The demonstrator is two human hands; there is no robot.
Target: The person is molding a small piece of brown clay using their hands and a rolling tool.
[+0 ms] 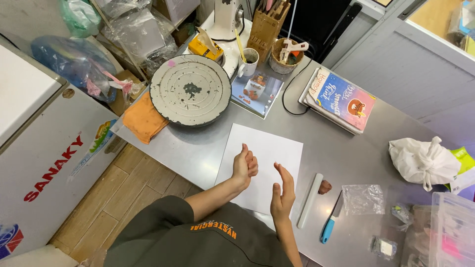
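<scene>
My left hand [244,166] hovers over a white sheet of paper [267,148] on the steel table [198,148], fingers curled in, thumb up; nothing shows in it. My right hand [283,192] is just beside it over the sheet's near edge, held edge-on with fingers straight and nothing in it. The hands are apart. A white rolling rod [310,200] lies to the right of the paper, with a small brown lump of clay [324,187] touching it. A blue-handled knife [330,222] lies beyond.
A round banding wheel [190,90] and orange cloth [144,118] sit at the far left; a mug [249,60], basket [287,54], stacked books [339,99] behind. A white tied bag [423,160], plastic pouch [363,198], clear box [452,227] stand right. A white freezer [44,148] stands left.
</scene>
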